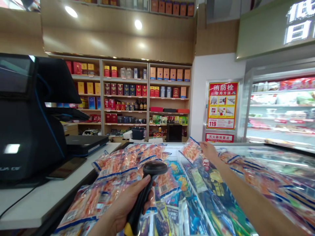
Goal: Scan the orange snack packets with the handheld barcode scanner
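My left hand (130, 201) is wrapped around the handle of a black barcode scanner (144, 186) with a yellow patch at its base. The scanner's head points away from me, above clear packets of orange-pink food with blue edges. Farther off, my right hand (208, 150) grips the right edge of one such food packet (190, 150), held tilted over the freezer. Many similar packets (114, 165) lie heaped to the left, around and beyond the scanner. Another heap of packets (261, 177) spreads to the right of my right forearm.
A white counter (59, 193) on the left bears a checkout terminal (27, 124), a phone (66, 168) and a black flat device (86, 144). Below the packets, a white wire divider (194, 193) parts coloured ice-cream wrappers. Shelves of boxes (125, 90) and a lit fridge (283, 108) stand behind.
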A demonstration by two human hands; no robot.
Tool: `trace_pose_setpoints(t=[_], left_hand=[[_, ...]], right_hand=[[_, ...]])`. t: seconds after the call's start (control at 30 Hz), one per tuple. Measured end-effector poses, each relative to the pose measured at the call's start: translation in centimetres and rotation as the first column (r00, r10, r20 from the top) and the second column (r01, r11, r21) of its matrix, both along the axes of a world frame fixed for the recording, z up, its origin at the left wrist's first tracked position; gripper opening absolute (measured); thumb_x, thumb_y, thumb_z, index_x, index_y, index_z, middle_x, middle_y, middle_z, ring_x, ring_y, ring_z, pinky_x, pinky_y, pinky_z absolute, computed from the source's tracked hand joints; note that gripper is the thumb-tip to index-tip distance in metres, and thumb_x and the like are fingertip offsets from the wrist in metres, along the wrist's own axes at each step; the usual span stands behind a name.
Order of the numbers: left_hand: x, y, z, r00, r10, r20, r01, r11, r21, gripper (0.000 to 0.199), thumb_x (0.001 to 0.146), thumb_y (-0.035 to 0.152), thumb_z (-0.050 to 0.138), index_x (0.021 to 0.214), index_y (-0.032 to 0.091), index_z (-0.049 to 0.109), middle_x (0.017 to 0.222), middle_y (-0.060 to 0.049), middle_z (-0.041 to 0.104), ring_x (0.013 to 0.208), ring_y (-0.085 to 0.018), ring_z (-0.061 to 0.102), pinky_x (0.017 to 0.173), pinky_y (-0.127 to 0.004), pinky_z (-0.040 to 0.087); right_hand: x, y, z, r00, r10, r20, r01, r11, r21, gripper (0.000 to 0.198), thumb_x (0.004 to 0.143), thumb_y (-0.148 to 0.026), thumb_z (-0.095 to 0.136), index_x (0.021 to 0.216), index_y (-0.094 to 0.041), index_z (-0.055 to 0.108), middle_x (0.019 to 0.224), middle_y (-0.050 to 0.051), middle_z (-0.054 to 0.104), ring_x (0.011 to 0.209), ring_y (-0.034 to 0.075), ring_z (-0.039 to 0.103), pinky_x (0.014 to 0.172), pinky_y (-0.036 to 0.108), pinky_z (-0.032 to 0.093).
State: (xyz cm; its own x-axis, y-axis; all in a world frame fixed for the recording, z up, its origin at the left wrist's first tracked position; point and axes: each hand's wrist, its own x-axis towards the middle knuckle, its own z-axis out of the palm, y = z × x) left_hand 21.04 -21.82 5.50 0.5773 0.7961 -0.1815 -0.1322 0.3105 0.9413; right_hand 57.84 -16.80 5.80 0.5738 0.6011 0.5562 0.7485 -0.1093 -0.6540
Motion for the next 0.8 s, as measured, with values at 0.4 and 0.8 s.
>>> trace_pose_setpoints(t=[0.4,0.8], left_hand=[[-1.9,-1.3,1.0,0.996,-0.067,0.053,0.067,0.998,0.006,0.034,0.067,0.045,0.049,0.079,0.014,0.052,0.053,0.002,0.049,0.036,-0.005,0.042,0.035,-0.016,0.029],[-1.2,-1.6,1.2,0.985,-0.151,0.088,0.149,0.988,0.030,0.034,0.068,0.046,0.046,0.080,0.014,0.053,0.052,0.002,0.050,0.036,-0.005,0.042,0.036,-0.017,0.027]], right_hand=[[-6.3,1.7,-0.3,0.937,0.274,-0.216,-0.291,0.955,-0.055,0.030,0.070,-0.036,0.042,0.083,-0.015,0.059,0.059,0.002,0.061,0.043,0.009,0.054,0.032,0.014,0.033],[-7.5,1.7,-0.5,0.967,0.218,-0.129,-0.236,0.961,-0.147,0.027,0.073,-0.033,0.036,0.082,-0.017,0.056,0.058,0.000,0.057,0.037,0.007,0.052,0.031,0.013,0.028]])
